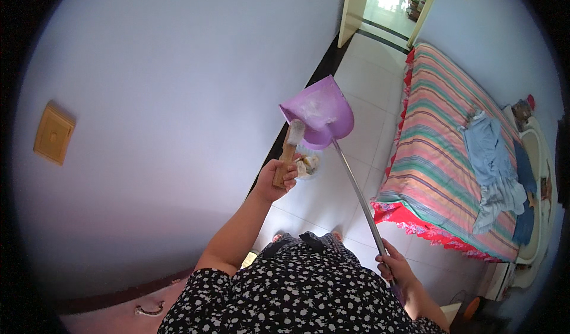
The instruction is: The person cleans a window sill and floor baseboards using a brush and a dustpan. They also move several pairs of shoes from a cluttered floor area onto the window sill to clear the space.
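My left hand [278, 180] is closed round the wooden handle of a brush [288, 156]. Its pale bristles are up against the near left edge of a purple dustpan [323, 110]. Whitish dust or residue marks the inside of the pan. A long metal handle [360, 197] runs from the pan down to the right, where my right hand [394, 266] grips it near its end. Partly hidden below the pan and behind my left hand, a bin or bag with crumpled waste [307, 165] stands on the floor.
A bed [439, 162] with a striped cover and red frill stands at the right, light blue clothes [490, 150] on it. The bluish wall [178, 96] is close on my left. An open door [352, 10] lies ahead. White tiles [368, 117] cover the floor. A pink drawer front [127, 310] sits lower left.
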A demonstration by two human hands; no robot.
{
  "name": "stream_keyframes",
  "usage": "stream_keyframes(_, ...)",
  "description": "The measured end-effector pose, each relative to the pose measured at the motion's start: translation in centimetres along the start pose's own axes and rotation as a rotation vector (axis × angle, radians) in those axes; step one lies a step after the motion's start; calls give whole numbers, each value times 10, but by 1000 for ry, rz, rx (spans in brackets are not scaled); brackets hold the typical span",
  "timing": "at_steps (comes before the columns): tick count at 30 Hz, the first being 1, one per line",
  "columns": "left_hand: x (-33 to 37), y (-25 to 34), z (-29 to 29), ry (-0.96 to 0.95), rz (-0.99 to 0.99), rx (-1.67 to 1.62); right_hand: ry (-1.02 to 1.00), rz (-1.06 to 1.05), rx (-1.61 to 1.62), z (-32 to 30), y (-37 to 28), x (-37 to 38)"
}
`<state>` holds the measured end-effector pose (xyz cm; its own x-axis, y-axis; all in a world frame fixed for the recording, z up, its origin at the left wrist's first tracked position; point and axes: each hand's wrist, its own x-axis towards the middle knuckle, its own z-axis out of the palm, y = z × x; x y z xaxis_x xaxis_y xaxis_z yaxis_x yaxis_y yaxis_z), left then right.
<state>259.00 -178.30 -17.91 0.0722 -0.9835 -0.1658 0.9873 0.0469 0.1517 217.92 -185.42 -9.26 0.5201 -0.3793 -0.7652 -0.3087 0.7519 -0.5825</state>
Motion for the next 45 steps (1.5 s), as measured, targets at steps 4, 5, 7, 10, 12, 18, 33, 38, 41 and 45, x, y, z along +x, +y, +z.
stream_keyframes(4, -5, 16, 3, 41, -67, 53, -82, 7, 166, 22, -21, 20)
stream_keyframes(5, -5, 18, 3, 71, -72, 59, -111, 8, 198, 25, -30, 25)
stream_keyframes(7, 8, 26, -9, 113, -57, 137, -124, 14, 218, 40, -55, 33)
stream_keyframes(10, 37, 27, -14, 222, -84, 297, -202, -26, 268, 39, -86, 56)
stream_keyframes(12, 65, 13, 0, 335, -107, 455, -265, -32, 258, 42, -117, 63)
stream_keyframes(18, 208, -28, 49, 299, -45, 524, -332, -72, 183, 11, -209, 90)
stream_keyframes(33, 527, -90, 149, 215, 25, 474, -277, -725, -445, -189, -405, 177)
stream_keyframes(38, 628, -97, 154, 202, 13, 471, 214, -1254, -640, -179, -482, 280)
stream_keyframes(41, 685, -85, 167, 145, 16, 522, 56, -1186, -28, -177, -536, 347)
stream_keyframes(45, 769, -50, 196, 91, -53, 612, 79, -1328, 220, -179, -626, 399)
